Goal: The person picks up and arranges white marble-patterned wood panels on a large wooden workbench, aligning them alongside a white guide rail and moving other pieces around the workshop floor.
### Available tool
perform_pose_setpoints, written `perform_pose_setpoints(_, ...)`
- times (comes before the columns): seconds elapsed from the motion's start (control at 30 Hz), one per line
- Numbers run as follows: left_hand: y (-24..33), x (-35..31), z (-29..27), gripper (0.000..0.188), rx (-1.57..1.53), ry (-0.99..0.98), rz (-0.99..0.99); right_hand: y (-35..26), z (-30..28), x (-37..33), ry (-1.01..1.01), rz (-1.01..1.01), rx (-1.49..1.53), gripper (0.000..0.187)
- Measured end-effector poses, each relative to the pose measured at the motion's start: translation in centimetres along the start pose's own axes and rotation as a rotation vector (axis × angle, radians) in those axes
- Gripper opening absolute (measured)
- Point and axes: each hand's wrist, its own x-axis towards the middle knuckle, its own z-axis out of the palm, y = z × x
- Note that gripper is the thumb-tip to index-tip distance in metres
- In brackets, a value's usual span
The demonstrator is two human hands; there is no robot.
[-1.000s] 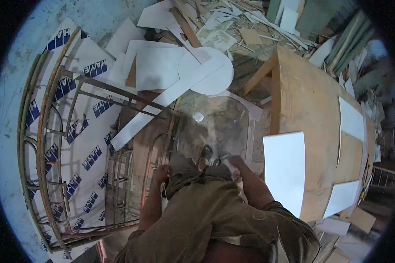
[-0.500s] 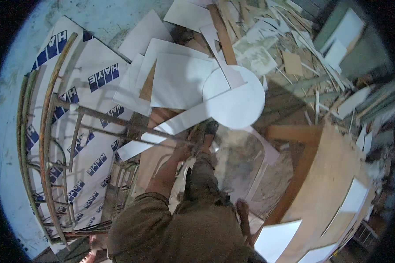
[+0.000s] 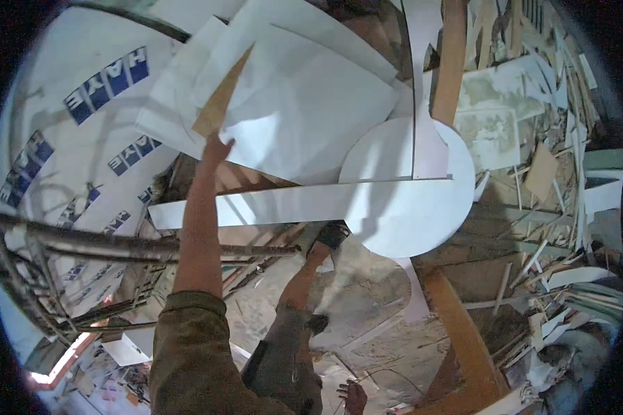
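Note:
My left hand [image 3: 217, 148] is stretched forward over the near edge of a stack of white panels [image 3: 304, 104]. It touches or hovers at that edge, beside a pointed tan strip of board [image 3: 223, 97]; its thumb stands apart from the fingers. A long narrow white strip [image 3: 270, 205] lies beneath my left forearm, its right end over a white round disc [image 3: 408, 228]. Another pale, curved-edged strip [image 3: 429, 149] rests on the disc. My right hand [image 3: 354, 396] hangs low near the bottom edge, its fingers apart and nothing visible in them.
A rusty metal frame [image 3: 138, 245] juts in from the left beside a large printed white sheet [image 3: 69, 62]. Brown wooden boards [image 3: 464, 332] stand at the lower right. Scrap offcuts [image 3: 561, 104] are piled along the right. My foot [image 3: 331, 236] is by the disc.
The view has shifted closer to the panels and turned. My left hand has moved from near my leg, by the metal frame's end, out to the panel stack. My right hand stays low.

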Motion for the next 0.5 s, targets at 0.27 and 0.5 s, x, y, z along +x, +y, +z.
perform_pose_setpoints(0.27,3.9,9.0,-0.3,0.084,-0.079,0.258,0.063,12.9,1.7,4.5,-0.149,0.217,-0.04,0.039)
perform_pose_setpoints(0.5,-0.3,12.2,-8.1,0.083,-0.031,0.042,0.002,1.0,5.2,-1.0,-0.084,0.339,0.096,0.041)
